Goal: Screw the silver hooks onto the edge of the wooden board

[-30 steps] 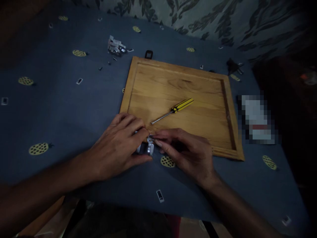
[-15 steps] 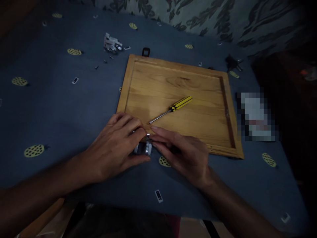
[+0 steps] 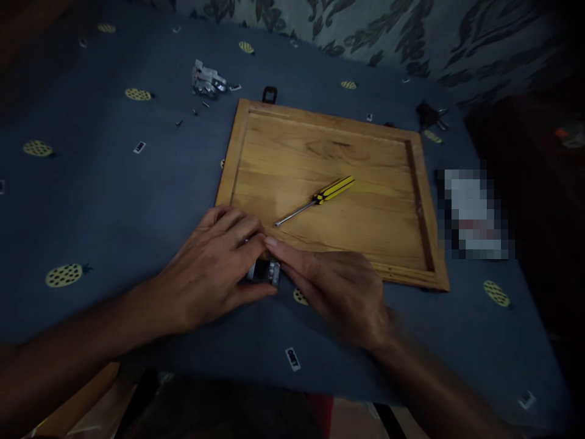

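Observation:
My left hand is curled around a small shiny metal hinge part at the near-left corner of a wooden cabinet door panel. My right hand lies against the same part from the right, fingers together and pressed on it; the hand is slightly blurred. Most of the metal part is hidden by both hands. A yellow-and-black screwdriver lies on the panel just beyond my fingers, tip toward them.
A blue cloth with yellow spots covers the table. Another metal hinge and several small screws lie at the far left. A black clip sits at the panel's far edge. A blurred-out box stands right.
My right hand's fingers have slid left and flattened over the metal part, covering more of it. My left hand has stayed put. The view has shifted slightly.

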`<state>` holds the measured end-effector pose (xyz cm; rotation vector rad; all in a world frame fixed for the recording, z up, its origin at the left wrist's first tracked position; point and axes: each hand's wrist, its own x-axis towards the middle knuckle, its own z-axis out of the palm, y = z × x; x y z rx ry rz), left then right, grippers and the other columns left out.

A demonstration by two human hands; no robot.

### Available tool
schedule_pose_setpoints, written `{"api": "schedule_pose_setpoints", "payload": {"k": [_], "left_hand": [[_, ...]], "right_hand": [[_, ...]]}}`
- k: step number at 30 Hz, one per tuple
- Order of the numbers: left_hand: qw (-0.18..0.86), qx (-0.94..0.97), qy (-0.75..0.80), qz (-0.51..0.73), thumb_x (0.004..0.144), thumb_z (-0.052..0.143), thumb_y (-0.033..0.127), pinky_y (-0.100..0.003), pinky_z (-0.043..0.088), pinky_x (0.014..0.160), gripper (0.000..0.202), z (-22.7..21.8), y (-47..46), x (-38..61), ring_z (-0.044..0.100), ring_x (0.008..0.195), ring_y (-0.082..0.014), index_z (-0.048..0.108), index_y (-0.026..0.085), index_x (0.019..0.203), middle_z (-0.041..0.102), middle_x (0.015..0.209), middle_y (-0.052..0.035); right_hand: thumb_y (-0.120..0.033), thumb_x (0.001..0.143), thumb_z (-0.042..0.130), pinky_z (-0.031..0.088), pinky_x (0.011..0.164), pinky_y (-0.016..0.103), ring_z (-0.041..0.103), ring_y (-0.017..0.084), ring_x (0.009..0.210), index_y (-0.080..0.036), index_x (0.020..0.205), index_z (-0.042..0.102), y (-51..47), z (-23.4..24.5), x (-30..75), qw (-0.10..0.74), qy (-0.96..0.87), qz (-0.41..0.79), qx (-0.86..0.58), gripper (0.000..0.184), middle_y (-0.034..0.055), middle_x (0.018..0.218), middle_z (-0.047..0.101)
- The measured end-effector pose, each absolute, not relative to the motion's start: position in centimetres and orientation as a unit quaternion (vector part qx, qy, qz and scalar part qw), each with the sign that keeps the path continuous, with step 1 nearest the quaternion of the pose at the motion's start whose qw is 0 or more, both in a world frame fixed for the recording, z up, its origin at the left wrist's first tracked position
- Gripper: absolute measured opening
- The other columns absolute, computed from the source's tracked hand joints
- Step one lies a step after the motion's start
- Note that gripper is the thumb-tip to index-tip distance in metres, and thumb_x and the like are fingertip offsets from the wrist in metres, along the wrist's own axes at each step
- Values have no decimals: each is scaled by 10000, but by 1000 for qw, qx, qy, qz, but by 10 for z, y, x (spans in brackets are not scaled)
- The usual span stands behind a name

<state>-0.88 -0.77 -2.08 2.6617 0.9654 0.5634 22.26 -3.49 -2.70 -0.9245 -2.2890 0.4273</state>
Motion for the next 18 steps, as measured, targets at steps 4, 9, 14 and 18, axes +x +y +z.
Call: {"api": "schedule_pose_setpoints", "payload": {"k": [4,9,14,18], "left_hand": [[127,913,334,199,961,722,476,-449,481,955,334,-21,-9,-8,601,1044,-275,675,169,1085,683,1081,-79],[132,910,335,207,958,732,454,-445,470,966,317,-22,-10,-7,602,1044,-272,671,171,1085,682,1072,-77],[130,910,334,206,941,754,472,-444,461,973,352,-23,-10,-7,600,1054,-276,661,160,1072,679,1078,-81],[127,911,336,202,926,766,482,-448,461,968,366,-22,-9,-7,600,1037,-276,656,159,1059,678,1075,-79]], "right_hand": [[-14,981,617,657,964,248,790,161,1111,-349,1649,320,-35,-26,222,313,-876,164,-329,805,-9,1366,740],[-10,988,599,656,961,243,774,154,1151,-276,1572,468,-34,-32,224,324,-879,143,-318,655,33,1326,765],[25,969,591,653,938,227,788,145,1110,-264,1533,511,-34,-32,223,319,-878,140,-327,639,21,1339,761],[-9,984,599,659,855,198,817,131,973,-228,1455,584,-35,-31,221,322,-877,125,-335,521,16,1219,814]]}}
